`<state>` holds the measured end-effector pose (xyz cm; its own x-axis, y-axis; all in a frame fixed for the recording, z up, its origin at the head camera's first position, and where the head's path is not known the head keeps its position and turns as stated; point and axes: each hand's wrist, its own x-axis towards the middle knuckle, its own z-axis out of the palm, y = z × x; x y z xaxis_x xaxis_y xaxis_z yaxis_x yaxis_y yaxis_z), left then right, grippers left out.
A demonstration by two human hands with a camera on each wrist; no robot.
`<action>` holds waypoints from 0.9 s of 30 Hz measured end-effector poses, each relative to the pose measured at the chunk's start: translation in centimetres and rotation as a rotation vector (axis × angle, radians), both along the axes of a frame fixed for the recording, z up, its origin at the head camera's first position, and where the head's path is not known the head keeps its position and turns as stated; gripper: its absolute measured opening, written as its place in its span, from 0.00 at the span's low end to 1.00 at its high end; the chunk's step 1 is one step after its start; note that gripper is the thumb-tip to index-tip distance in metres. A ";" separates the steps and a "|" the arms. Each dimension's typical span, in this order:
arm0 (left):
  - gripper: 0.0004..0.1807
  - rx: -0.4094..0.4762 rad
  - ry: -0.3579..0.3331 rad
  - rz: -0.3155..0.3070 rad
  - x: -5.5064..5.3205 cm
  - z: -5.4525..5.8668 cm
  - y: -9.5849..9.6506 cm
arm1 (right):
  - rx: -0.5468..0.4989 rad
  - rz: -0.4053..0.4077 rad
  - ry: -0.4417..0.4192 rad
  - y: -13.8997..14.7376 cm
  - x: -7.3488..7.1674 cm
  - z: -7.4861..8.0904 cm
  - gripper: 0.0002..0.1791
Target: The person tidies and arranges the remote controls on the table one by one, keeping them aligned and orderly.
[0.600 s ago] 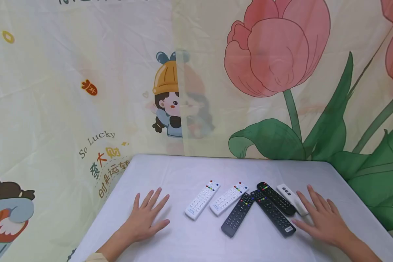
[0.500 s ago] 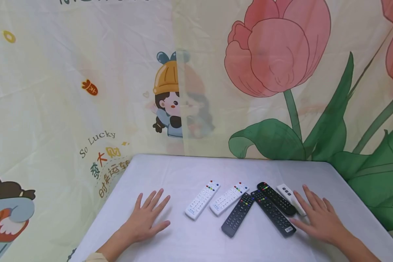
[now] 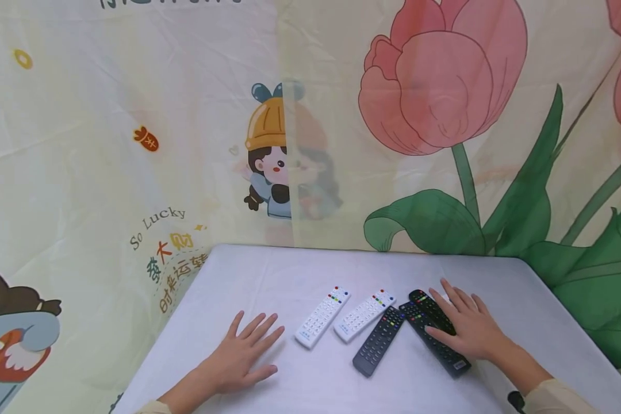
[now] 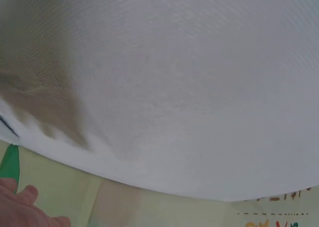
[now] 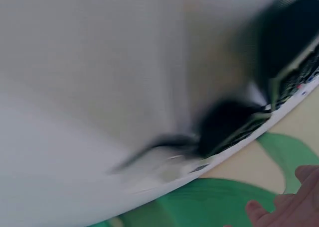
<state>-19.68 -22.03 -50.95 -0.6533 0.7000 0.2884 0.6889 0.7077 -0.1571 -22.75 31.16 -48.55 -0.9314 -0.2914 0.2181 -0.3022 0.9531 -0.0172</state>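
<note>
In the head view my right hand (image 3: 468,325), fingers spread, is over two overlapping black remote controls: one with rounded ends (image 3: 430,307) and a long one with a label (image 3: 452,359). Whether it touches them I cannot tell. It mostly hides a small white remote. A third black remote (image 3: 378,342) lies left of these, beside a white remote (image 3: 364,316). Another white remote (image 3: 322,317) lies farther left. My left hand (image 3: 245,356) is left of the remotes, fingers spread, holding nothing. The left wrist view shows part of that hand (image 4: 22,209); the right wrist view is blurred.
A white cloth covers the table (image 3: 269,270). Behind it hangs a printed curtain (image 3: 331,190) with tulips and cartoon figures, close to the table's far edge. A dark object (image 3: 516,400) shows partly beside the right sleeve.
My right hand has moved left and slightly away from me, from beside the small white remote to over the black ones. My left hand has shifted slightly right and nearer.
</note>
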 end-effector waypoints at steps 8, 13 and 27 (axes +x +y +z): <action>0.39 -0.079 -0.003 -0.157 0.3 0.2 1.2 | -0.002 0.110 -0.001 -5.0 -2.4 0.6 0.47; 0.39 -0.100 -0.008 -0.204 0.2 0.0 1.9 | -0.021 0.150 -0.044 -7.8 -3.5 1.0 0.40; 0.45 -0.109 -0.021 -0.289 -0.5 -0.8 3.5 | -0.060 0.162 -0.327 -15.2 -6.7 0.7 0.38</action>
